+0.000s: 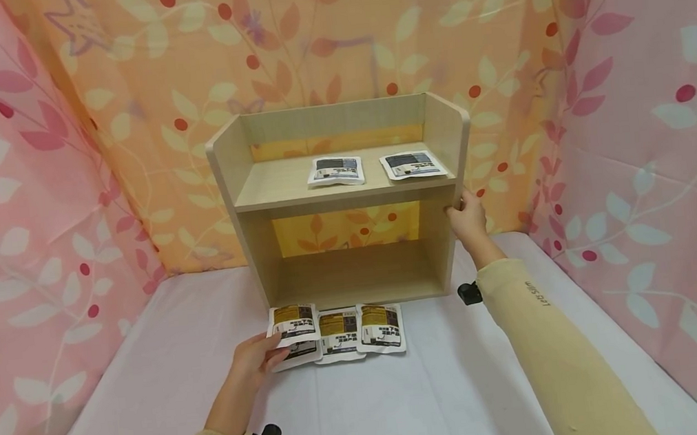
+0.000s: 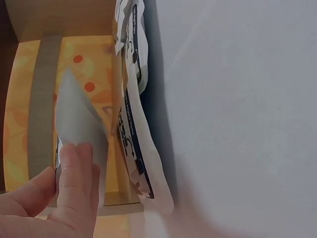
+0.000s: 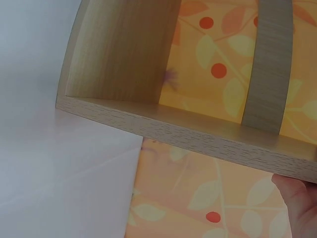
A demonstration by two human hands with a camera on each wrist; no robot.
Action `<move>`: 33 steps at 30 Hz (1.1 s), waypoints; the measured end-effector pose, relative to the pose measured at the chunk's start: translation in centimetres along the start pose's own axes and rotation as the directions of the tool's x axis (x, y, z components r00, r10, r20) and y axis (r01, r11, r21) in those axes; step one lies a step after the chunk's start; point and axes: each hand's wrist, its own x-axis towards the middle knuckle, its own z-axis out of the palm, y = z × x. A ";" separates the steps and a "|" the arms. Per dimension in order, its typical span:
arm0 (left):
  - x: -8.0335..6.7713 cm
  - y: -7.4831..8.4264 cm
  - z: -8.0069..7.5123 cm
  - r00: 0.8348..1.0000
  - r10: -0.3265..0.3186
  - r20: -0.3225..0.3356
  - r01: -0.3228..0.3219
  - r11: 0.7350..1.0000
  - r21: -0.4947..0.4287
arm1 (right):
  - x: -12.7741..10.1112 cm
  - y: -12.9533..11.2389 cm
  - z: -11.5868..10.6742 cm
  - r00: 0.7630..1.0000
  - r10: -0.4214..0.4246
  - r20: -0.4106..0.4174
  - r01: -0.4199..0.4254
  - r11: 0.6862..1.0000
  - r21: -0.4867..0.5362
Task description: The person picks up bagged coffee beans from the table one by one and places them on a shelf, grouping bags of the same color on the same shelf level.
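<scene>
Wooden shelf (image 1: 277, 186) with 2 packets (image 1: 335, 170), side (image 1: 440, 237) gripped in right hand (image 1: 470, 219), packet (image 1: 295, 322) pinched in left hand (image 1: 251, 357)

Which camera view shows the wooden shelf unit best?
The head view, which shows nearly the whole wooden shelf unit. The left wrist view shows part of its lower compartment; the right wrist view, part of its right side panel and floor.

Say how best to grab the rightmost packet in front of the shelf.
I'd pinch the rightmost packet by its right edge, coming from the right. It's thin and flattish, with that edge free; its left edge adjoins the middle packet.
</scene>
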 end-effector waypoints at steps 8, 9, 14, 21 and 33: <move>0.7 0.1 0.7 1.000 0.004 -0.006 -0.005 1.000 -0.026 | 0.0 0.0 0.0 1.000 0.003 -0.004 -0.003 1.000 -0.003; 0.8 0.1 0.8 1.000 0.001 -0.007 -0.002 0.999 -0.035 | 0.0 0.0 0.0 1.000 0.001 -0.005 -0.001 1.000 -0.004; 1.2 0.1 1.3 1.000 -0.006 -0.022 0.005 0.998 -0.056 | 0.0 0.1 0.0 1.000 -0.007 -0.008 0.007 1.000 -0.005; 1.8 0.1 1.7 0.999 -0.021 -0.045 0.018 0.998 -0.065 | 0.0 0.1 0.1 1.000 -0.010 -0.021 0.010 1.000 -0.027; 2.8 0.2 2.0 1.000 -0.027 -0.006 0.026 0.984 -0.175 | 0.0 0.2 0.1 0.999 -0.030 -0.026 0.028 0.998 -0.060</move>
